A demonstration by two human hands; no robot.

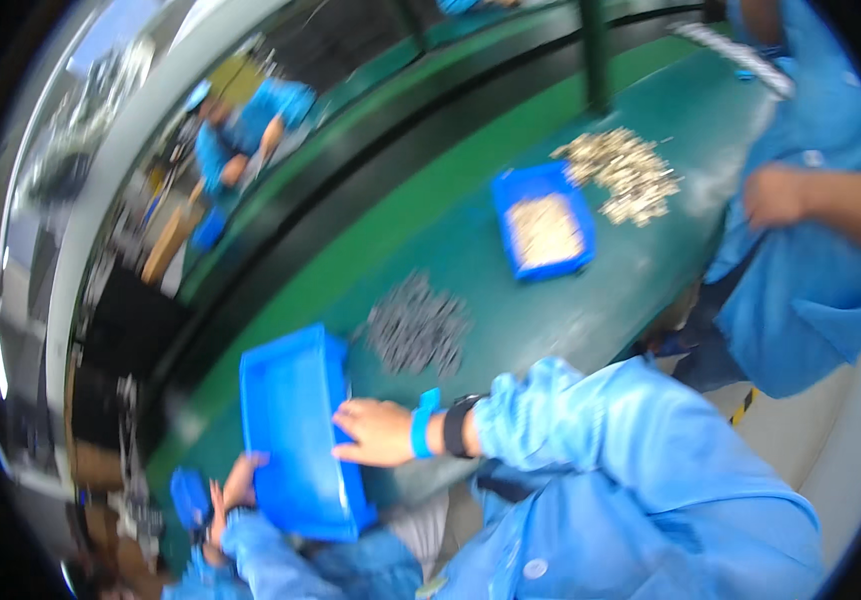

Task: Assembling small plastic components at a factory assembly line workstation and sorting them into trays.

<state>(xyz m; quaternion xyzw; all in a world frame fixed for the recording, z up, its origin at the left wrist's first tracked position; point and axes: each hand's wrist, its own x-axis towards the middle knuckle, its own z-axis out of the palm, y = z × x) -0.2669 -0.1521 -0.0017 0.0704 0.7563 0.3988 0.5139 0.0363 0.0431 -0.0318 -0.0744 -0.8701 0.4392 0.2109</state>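
A blue plastic bin (295, 430) is tilted in front of me, with nothing visible inside it. My right hand (380, 432) grips its right rim, fingers bent over the edge; a blue band and a black band circle that wrist. At the bin's left side, my left hand (240, 482) holds the wall, its fingers partly hidden. Just beyond the bin, a loose pile of small dark grey parts (417, 325) lies on the green table (510, 325).
Farther right stand a blue tray (547, 222) of pale small parts and a pile of brass-coloured pieces (625, 175). A co-worker in blue (800, 270) is at the right; another person (250, 130) works far left. A green post (593, 60) rises behind.
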